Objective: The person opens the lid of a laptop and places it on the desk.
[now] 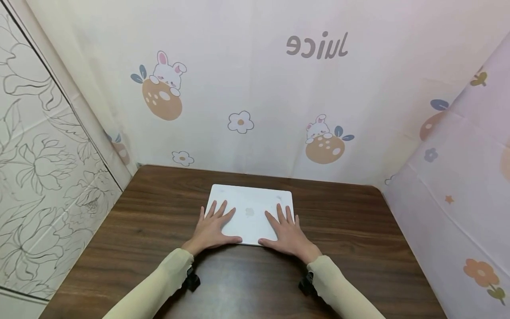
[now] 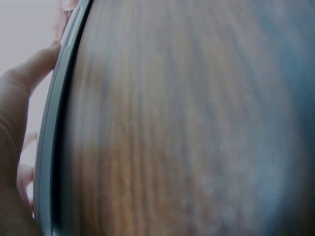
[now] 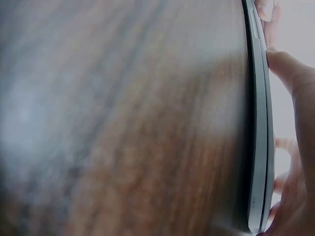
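A closed silver laptop (image 1: 250,227) with an apple logo on its lid lies flat on the dark wooden table. My left hand (image 1: 212,229) rests on the lid's left part with its fingers spread and straight. On the right part, my right hand (image 1: 288,234) rests the same way. Both thumbs lie at the near edge. The left wrist view shows the laptop's side edge (image 2: 49,123) close up, with my left thumb (image 2: 37,69) against it. In the right wrist view the same front edge (image 3: 260,147) appears, my right thumb (image 3: 290,69) touching the lid.
The brown wood-grain table (image 1: 350,248) spreads around the laptop. Behind it hangs a pale curtain (image 1: 271,88) printed with rabbits, fruit and flowers, which continues on the right. A white panel with flower line drawings (image 1: 44,177) stands at the left.
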`<state>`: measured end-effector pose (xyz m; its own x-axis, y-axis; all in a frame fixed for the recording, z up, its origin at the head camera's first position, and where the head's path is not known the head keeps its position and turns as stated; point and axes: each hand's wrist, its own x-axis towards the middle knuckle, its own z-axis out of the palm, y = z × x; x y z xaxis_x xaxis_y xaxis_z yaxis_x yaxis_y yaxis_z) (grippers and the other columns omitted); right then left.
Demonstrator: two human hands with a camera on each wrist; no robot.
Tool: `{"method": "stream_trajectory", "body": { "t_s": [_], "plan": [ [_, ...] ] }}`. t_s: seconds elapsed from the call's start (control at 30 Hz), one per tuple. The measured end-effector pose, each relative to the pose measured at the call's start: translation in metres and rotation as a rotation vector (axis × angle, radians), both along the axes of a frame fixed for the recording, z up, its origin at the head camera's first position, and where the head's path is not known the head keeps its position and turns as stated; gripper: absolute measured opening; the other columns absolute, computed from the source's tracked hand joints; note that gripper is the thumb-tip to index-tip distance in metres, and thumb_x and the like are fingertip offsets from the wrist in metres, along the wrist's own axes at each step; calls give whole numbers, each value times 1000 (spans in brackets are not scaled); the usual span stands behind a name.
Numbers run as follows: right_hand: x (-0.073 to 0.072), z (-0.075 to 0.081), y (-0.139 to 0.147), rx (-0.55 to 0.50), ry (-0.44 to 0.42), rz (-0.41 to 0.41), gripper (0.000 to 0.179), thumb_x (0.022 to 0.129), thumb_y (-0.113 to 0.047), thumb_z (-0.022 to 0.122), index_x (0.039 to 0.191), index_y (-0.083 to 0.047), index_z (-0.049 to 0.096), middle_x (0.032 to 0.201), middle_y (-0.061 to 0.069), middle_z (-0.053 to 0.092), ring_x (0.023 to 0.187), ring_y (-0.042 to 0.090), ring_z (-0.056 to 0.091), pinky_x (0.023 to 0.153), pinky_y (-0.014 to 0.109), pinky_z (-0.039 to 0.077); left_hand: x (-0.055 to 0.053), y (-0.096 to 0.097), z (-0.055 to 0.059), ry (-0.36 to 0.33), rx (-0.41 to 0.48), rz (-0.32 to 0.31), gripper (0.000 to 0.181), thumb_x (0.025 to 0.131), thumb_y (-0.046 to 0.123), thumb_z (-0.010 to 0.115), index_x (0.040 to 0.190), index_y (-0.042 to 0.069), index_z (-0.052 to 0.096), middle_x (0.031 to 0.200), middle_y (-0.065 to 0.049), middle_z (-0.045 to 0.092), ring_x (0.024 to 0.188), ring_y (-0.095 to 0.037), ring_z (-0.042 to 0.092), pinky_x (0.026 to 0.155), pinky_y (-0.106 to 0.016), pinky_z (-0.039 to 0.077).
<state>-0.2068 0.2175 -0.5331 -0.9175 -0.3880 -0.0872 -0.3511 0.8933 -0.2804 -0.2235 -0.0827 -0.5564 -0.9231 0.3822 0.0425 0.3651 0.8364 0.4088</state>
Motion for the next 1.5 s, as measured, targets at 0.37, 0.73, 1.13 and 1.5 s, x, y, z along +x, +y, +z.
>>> {"method": "stream_trajectory", "body": {
  "t_s": [0.37, 0.73, 1.13, 1.5],
  "plan": [
    [3, -1, 6, -14, -7, -7, 100, 87, -84, 49, 165, -26, 28, 173, 19, 4, 157, 50, -1, 116, 79, 11, 2, 7, 3, -33, -16, -6, 106, 76, 90, 58, 162, 34, 33, 174, -4, 12, 160, -39, -1, 120, -73, -5],
    [4, 1, 11, -5, -3, -9, 100, 87, -84, 49, 165, -25, 28, 173, 19, 5, 157, 50, 1, 117, 78, 12, 4, 11, 3, -41, -13, -2, 107, 75, 91, 58, 162, 34, 33, 174, -4, 12, 160, -39, -1, 120, -73, -4],
    [5, -2, 18, -10, -8, -18, 100, 86, -86, 49, 165, -27, 28, 173, 17, 4, 158, 48, -2, 118, 77, 11, 5, 17, 1, -15, 4, -17, 109, 74, 91, 59, 162, 32, 33, 173, -5, 14, 160, -39, 0, 120, -73, -5],
    [6, -3, 23, -21, -5, -20, 100, 86, -85, 50, 165, -27, 28, 174, 16, 4, 158, 48, -1, 118, 77, 11, 4, 22, 0, -17, -4, -20, 110, 73, 92, 58, 162, 33, 32, 174, -4, 13, 160, -39, -1, 121, -72, -5]
  ]
}}
